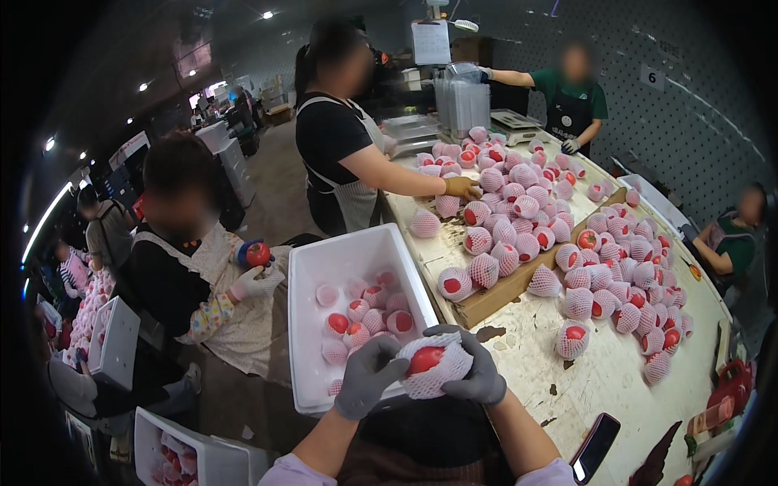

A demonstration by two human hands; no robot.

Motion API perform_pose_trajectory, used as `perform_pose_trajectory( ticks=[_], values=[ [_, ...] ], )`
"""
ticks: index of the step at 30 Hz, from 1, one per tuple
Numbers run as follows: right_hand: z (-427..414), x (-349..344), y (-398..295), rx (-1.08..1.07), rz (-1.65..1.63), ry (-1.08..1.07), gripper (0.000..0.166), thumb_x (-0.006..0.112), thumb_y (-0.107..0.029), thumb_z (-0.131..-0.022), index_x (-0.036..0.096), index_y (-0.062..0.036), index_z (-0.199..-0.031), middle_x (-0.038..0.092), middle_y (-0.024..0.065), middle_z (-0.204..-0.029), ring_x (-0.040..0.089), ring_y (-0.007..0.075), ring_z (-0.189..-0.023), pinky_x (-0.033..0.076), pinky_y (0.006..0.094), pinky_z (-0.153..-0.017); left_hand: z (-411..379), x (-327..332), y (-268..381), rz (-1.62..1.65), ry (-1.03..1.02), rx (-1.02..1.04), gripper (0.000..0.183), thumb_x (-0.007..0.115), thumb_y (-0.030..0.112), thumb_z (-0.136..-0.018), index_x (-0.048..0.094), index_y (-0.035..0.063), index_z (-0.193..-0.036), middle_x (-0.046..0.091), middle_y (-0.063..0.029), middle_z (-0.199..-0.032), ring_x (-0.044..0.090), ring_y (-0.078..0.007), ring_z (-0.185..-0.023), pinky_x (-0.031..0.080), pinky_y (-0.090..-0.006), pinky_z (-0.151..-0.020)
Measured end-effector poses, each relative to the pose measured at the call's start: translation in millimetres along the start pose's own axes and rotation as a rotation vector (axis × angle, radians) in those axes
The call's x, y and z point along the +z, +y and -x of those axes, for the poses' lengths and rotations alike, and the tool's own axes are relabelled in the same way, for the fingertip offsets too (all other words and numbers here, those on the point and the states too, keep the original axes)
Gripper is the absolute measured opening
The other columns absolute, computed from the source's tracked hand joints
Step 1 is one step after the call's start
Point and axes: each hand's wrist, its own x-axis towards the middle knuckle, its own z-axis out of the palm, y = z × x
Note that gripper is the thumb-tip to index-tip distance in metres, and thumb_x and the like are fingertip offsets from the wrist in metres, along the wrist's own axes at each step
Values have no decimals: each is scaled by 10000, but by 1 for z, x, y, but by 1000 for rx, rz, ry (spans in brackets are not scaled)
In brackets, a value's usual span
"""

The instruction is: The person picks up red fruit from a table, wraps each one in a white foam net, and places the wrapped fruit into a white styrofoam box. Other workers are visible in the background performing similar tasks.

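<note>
My left hand (372, 378), in a grey glove, grips one side of a white foam net sleeve (450, 364). My right hand (477, 369), also gloved in grey, holds the sleeve's other side. A red tomato (425, 359) shows through the opening between my hands. Both hands are at the near edge of a white foam box (302, 364), where many net-wrapped tomatoes (375, 296) lie. On the worktable (516, 376) to the right, more tomatoes in foam nets (577, 304) are piled on both sides of a wooden divider (516, 288).
A co-worker (182, 243) at the left holds a bare tomato (258, 254); another (340, 140) reaches over the pile. Further co-workers stand beyond the table. A phone (595, 448) lies at the near right, below a red basket (732, 386). Another foam box (206, 443) stands lower left.
</note>
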Motion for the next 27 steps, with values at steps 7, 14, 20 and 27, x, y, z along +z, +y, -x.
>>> perform_pose_trajectory(
  ticks=[7, 14, 20, 27],
  values=[
    [0, 3, 5, -266, 215, 72, 597, 752, -145, -619, 504, -44, -1153, 444, 163, -1290, 433, 273, -1207, 344, 389, -1011, -2, 17, -13, -474, 285, 640, 224, 680, -61, -703, 567, 31, -873, 550, -77, -803, 544, -195, -713, 452, -281, -650],
    [0, 0, 18, -236, -74, 279, 547, 718, -89, -613, 511, -51, -1118, 449, 176, -1279, 459, 274, -1172, 398, 391, -975, 16, 32, -9, -515, 37, 607, 322, 712, -55, -657, 534, 19, -916, 517, -112, -918, 528, -199, -822, 446, -296, -744],
    [1, -1, 26, -208, -82, 342, 706, 709, -53, -645, 421, -2, -1288, 476, 121, -1245, 480, 210, -1135, 397, 348, -973, 14, 24, -31, -43, 189, 542, 93, 562, -51, -792, 538, 19, -848, 518, -50, -818, 501, -159, -747, 437, -275, -701],
    [-2, 9, 26, -157, -172, 375, 683, 717, -39, -672, 393, -24, -1273, 439, 142, -1269, 454, 236, -1166, 396, 359, -967, -8, 28, -54, 90, 42, 226, 966, 746, 486, -705, 234, 26, -1383, 437, -100, -1244, 441, -204, -1171, 370, -349, -994]
  ],
)
